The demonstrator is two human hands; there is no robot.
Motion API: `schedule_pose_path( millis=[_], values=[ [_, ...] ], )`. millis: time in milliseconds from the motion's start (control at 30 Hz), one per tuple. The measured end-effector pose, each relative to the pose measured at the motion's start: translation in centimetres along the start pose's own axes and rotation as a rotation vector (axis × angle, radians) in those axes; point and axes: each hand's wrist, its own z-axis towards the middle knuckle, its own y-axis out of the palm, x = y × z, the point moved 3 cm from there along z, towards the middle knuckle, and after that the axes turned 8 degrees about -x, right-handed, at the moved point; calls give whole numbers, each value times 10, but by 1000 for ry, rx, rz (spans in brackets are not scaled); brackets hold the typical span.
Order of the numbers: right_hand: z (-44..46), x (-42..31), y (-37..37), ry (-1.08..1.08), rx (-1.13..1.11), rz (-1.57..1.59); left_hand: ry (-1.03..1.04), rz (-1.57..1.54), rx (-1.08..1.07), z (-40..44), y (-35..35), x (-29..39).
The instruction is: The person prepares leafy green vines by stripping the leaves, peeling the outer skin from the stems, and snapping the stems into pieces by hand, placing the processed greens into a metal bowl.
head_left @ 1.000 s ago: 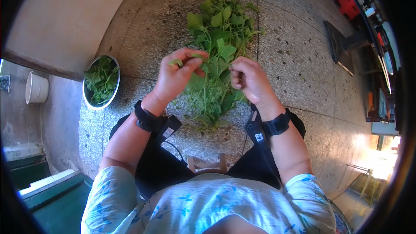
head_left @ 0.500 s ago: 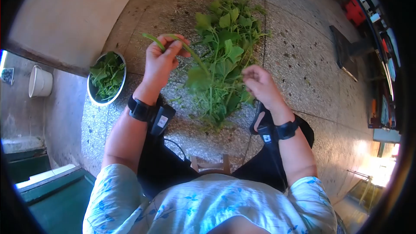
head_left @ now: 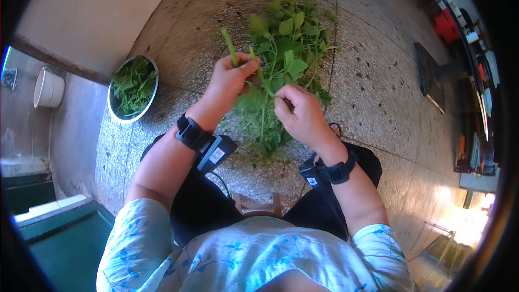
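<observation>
Head view: at left, a bowl of leafy greens sits on the floor. Toward the middle, the left hand grips green stems between thumb and fingers. The leafy heap spreads through upper centre; over it, the right hand pinches a stem. A hard tug could snap it raggedly or drag tangled vines along.
</observation>
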Motion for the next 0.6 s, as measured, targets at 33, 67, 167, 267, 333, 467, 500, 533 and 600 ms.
schedule_pose_path(
  millis=[33,67,167,267,333,467,500,533,600],
  values=[
    [1,-6,0,-85,15,-37,-77,-48,-47,1,1,-4],
    [1,-9,0,-96,0,-32,-106,-53,-90,4,0,-9],
    [1,-22,1,-231,-111,-20,-188,-106,-315,0,9,-12],
    [1,-21,-1,-242,-119,-31,-228,-108,-385,-2,15,-16],
    [0,-7,-1,-155,-40,-38,-222,-61,-434,-5,18,-13],
    [1,4,-10,-36,79,-47,-210,-65,-374,-8,18,-6],
    [1,8,-11,1,90,-25,-217,-32,-376,-8,16,-5],
    [1,13,-13,-20,135,-37,-221,0,-378,-7,15,-4],
    [1,14,-19,10,160,-5,-215,0,-382,-8,13,-4]
  ],
)
